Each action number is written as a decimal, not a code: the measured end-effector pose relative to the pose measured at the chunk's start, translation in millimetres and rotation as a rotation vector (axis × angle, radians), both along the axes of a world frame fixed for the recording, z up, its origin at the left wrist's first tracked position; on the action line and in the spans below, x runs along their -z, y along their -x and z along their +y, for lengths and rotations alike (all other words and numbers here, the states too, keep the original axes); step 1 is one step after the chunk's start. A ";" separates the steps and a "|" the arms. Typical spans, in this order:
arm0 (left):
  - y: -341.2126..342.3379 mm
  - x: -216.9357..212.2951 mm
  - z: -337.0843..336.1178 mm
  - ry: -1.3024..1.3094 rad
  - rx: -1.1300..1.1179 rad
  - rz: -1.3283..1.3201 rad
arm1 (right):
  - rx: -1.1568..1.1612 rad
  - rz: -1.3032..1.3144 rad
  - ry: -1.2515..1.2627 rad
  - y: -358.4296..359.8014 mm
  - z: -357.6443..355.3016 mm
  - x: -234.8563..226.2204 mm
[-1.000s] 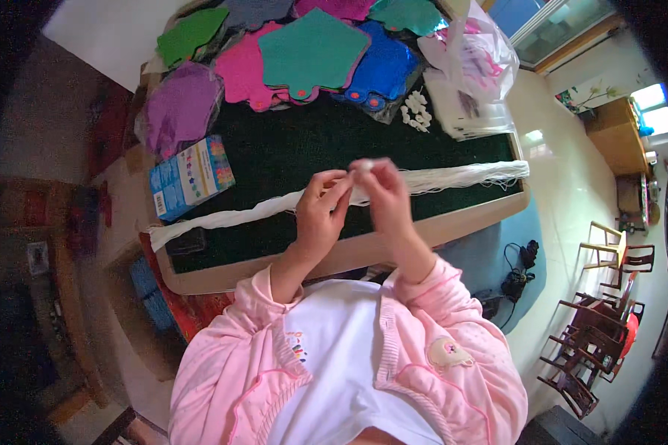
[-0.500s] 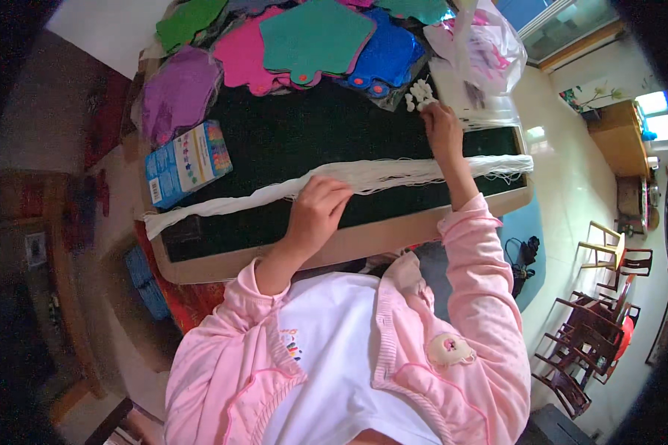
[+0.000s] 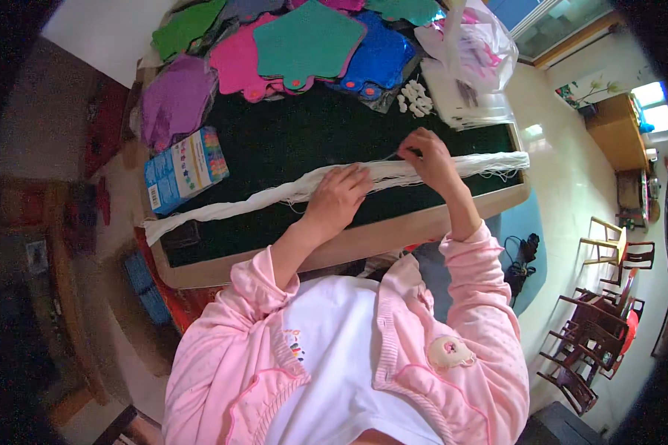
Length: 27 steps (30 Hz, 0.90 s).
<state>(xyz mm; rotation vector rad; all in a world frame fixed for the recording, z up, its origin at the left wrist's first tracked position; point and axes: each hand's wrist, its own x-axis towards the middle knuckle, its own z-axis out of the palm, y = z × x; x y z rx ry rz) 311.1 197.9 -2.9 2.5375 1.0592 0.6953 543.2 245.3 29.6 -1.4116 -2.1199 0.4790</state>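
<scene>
A long bundle of white string (image 3: 256, 199) lies across the dark green table top from left to right. On the middle of it rests my left hand (image 3: 338, 199), palm down with its fingers stretched out over the strands. To its right, just above the bundle, my right hand (image 3: 429, 159) has thumb and fingers pinched together. A thin strand seems to run from that pinch back toward my left hand. Beyond my right hand sits a small pile of white pieces (image 3: 416, 99).
Felt-like shapes line the far side: purple (image 3: 174, 104), pink (image 3: 234, 63), teal (image 3: 308, 41) and blue (image 3: 378, 63). A blue and white box (image 3: 185, 170) of coloured items stands at left. A plastic bag (image 3: 475, 52) lies at far right. The table has a tan rim (image 3: 289, 262).
My right hand has come back from the white pile toward the bundle, moving nearer and left. My left hand has shifted slightly right, and its fingers have flattened onto the string.
</scene>
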 end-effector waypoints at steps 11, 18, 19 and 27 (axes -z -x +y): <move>-46.2 -33.6 40.2 0.481 -0.119 -0.451 | 0.018 0.610 0.266 2.8 -16.6 10.1; -63.9 -47.8 71.3 0.204 -0.172 -0.316 | 0.091 0.448 0.326 -44.8 1.7 20.7; -53.6 -52.8 79.5 0.100 -0.218 -0.319 | 0.120 0.425 0.305 -50.0 4.5 20.9; 148.0 -60.7 99.3 -0.075 -1.043 -0.487 | 0.116 0.436 0.292 -59.6 -0.3 19.6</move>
